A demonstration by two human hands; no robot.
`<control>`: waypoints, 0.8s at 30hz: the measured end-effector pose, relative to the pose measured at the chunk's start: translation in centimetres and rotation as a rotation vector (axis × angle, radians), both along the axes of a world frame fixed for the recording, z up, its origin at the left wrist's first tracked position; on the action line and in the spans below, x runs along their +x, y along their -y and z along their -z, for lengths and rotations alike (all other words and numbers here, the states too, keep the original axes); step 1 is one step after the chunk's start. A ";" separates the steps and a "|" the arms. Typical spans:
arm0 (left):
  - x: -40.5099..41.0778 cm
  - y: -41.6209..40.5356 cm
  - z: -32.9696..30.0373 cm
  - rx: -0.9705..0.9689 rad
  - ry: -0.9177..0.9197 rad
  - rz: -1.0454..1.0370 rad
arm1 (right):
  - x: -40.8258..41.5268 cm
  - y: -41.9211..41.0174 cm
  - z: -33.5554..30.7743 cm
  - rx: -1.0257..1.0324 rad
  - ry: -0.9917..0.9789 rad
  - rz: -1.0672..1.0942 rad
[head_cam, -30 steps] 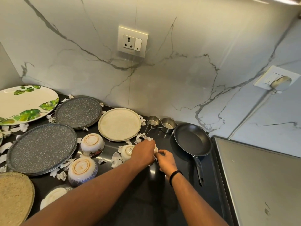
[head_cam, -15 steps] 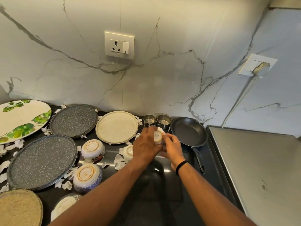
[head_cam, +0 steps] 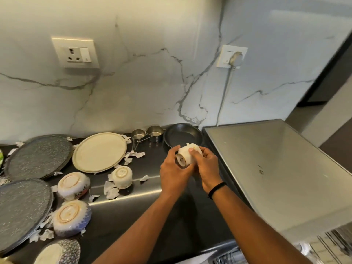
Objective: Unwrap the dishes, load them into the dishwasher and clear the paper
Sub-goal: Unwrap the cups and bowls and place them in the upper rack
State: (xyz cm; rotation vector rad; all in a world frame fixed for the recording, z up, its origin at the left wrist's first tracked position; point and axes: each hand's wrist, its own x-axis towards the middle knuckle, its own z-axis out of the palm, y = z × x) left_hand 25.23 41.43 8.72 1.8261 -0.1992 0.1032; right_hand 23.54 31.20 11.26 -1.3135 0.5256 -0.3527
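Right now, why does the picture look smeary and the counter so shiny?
In the head view, the right edge by the doorway is motion-blurred; the dark counter carries a bright streak of glare; the wide lens bends the wall's lines; the cup in both hands stays fairly sharp.

Bare worktop point(head_cam: 171, 216) lies open under the arms toward 6 o'clock. Plates point(head_cam: 99, 152), upturned bowls point(head_cam: 73, 185) and paper scraps point(head_cam: 111, 190) crowd 9 o'clock; a pan point(head_cam: 182, 135) blocks 12, a steel appliance top point(head_cam: 276, 168) walls 3.
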 end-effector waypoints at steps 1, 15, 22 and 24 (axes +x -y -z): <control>-0.8 0.7 0.0 -0.030 -0.022 0.021 | -0.9 0.8 0.2 -0.018 -0.001 0.019; -20.7 17.4 2.2 -0.008 -0.237 0.381 | -25.1 17.1 3.4 0.211 -0.047 0.407; -28.4 23.8 3.4 0.110 -0.301 0.622 | -36.0 23.1 6.1 0.282 -0.070 0.518; -29.8 25.4 4.0 0.153 -0.296 0.684 | -38.4 24.3 6.8 0.327 -0.076 0.549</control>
